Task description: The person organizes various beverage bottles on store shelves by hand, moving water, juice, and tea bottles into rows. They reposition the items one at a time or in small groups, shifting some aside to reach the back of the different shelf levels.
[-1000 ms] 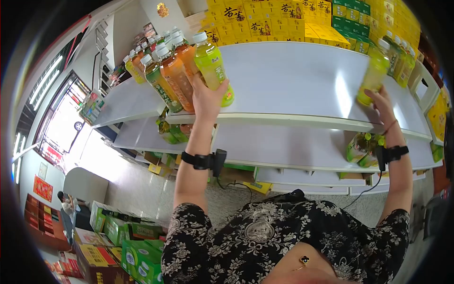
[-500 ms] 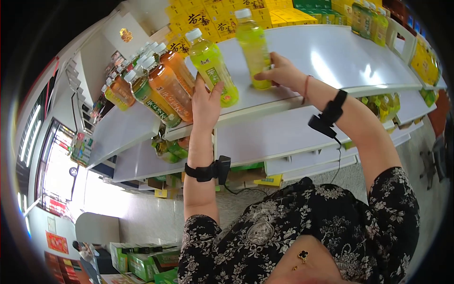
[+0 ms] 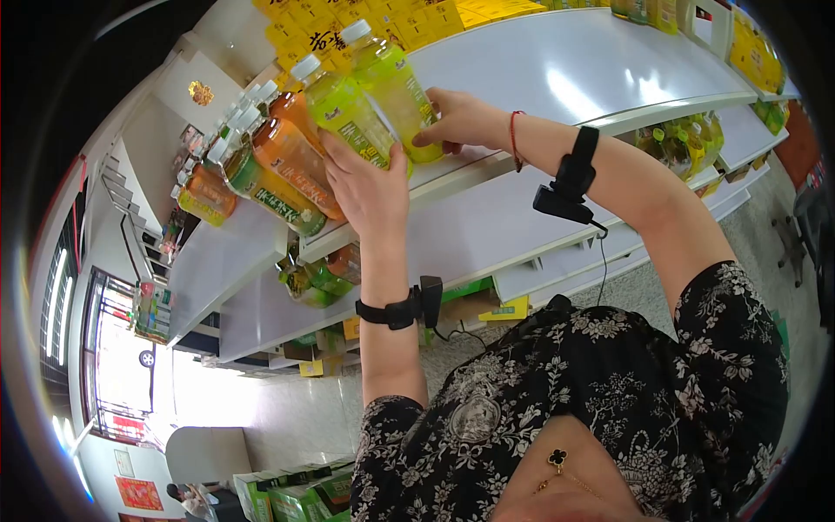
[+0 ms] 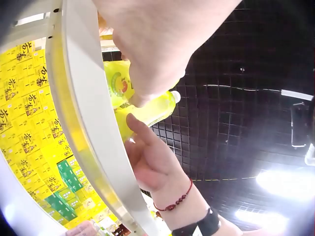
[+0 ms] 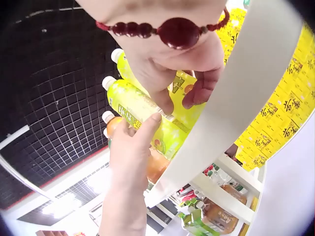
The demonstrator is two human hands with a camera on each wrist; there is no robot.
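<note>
Two yellow-green drink bottles with white caps stand side by side at the shelf's front edge. My left hand (image 3: 370,187) grips the left drink bottle (image 3: 348,109) low on its body, thumb on the near side. Round the lower part of the right drink bottle (image 3: 391,87) curl the fingers and thumb of my right hand (image 3: 470,123). The two bottles overlap in the head view. In the right wrist view, the left thumb lies across the label of its bottle (image 5: 130,105). Left of them are orange drink bottles (image 3: 291,157) and a green-labelled bottle (image 3: 261,187).
The white shelf (image 3: 522,74) curves away to the right, with more bottles (image 3: 644,12) at its far end. Yellow cartons (image 3: 417,26) are stacked behind it. A lower shelf (image 3: 461,226) carries wrapped bottles (image 3: 317,278) at the left and others (image 3: 683,143) at the right.
My right hand has carried its yellow-green bottle leftward along the shelf, up beside the one in my left hand. The left hand keeps its hold; the head view has shifted.
</note>
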